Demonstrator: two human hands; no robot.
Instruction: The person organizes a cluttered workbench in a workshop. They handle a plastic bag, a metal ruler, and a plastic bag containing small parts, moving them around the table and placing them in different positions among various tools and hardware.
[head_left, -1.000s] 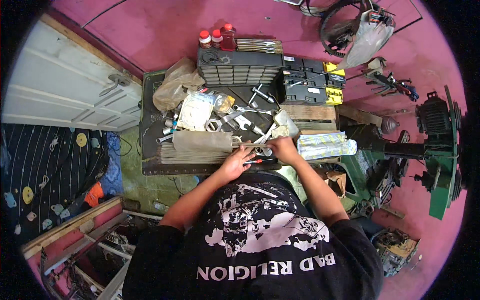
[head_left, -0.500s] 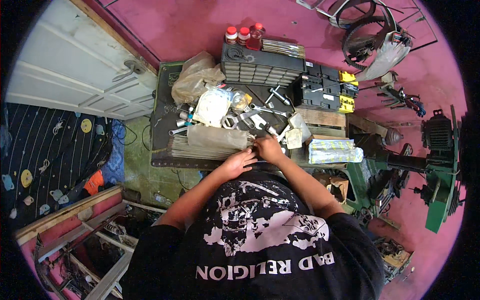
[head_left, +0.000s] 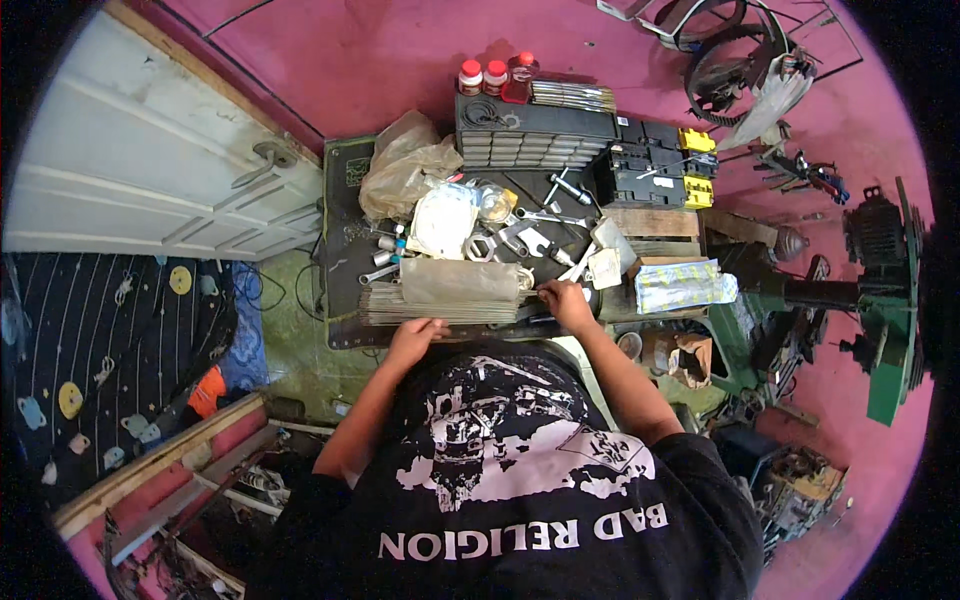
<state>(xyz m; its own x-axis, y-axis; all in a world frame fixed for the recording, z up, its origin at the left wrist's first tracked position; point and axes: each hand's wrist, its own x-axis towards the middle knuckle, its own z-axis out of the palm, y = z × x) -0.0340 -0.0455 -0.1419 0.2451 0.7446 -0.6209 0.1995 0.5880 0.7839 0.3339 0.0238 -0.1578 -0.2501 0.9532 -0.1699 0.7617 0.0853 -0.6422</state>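
The dark worktop is crowded almost edge to edge: a flat stack of grey metal strips runs along the near edge, and wrenches, a crumpled plastic bag and a white pouch fill the middle. The grey drawer cabinet and black cases wall off the far side. Bare surface shows only in a narrow strip at the left edge, beside the bag.
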